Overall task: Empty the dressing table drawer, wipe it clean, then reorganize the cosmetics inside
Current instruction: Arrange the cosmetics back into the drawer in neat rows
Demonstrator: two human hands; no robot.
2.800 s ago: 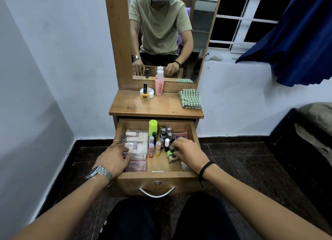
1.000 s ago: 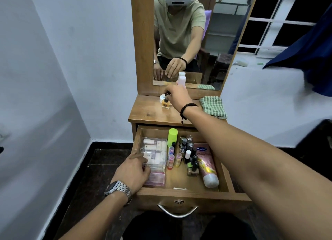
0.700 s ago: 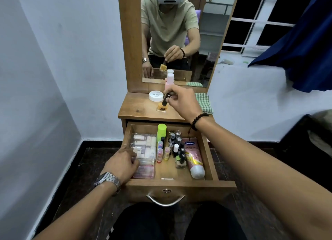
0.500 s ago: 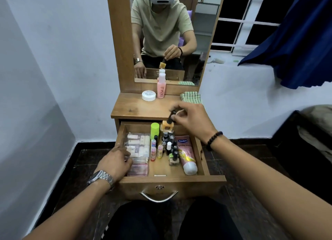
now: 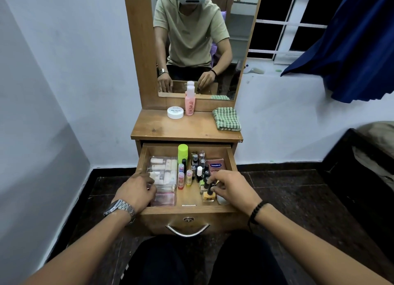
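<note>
The wooden drawer (image 5: 187,210) is pulled out below the dressing table top. Inside it my right hand (image 5: 231,187) pinches the black cap of a small yellow nail polish bottle (image 5: 208,196), which stands on the drawer floor at the front right. My left hand (image 5: 137,191) rests on the clear plastic organizer (image 5: 163,171) of pale tubes at the drawer's left side. Several small bottles (image 5: 199,166), a green-capped bottle (image 5: 183,153) and a pink Vaseline tube (image 5: 215,165) fill the middle and right. The tube's lower part is hidden by my right hand.
On the table top (image 5: 185,129) stand a white round jar (image 5: 175,112) and a pink bottle (image 5: 190,102), with a folded green checked cloth (image 5: 226,119) at the right. A mirror (image 5: 198,41) rises behind. A blue curtain (image 5: 349,43) hangs right; dark furniture (image 5: 362,169) stands right.
My right hand picked the yellow nail polish bottle off the table top and brought it down into the drawer's front right. My left hand stayed on the organizer.
</note>
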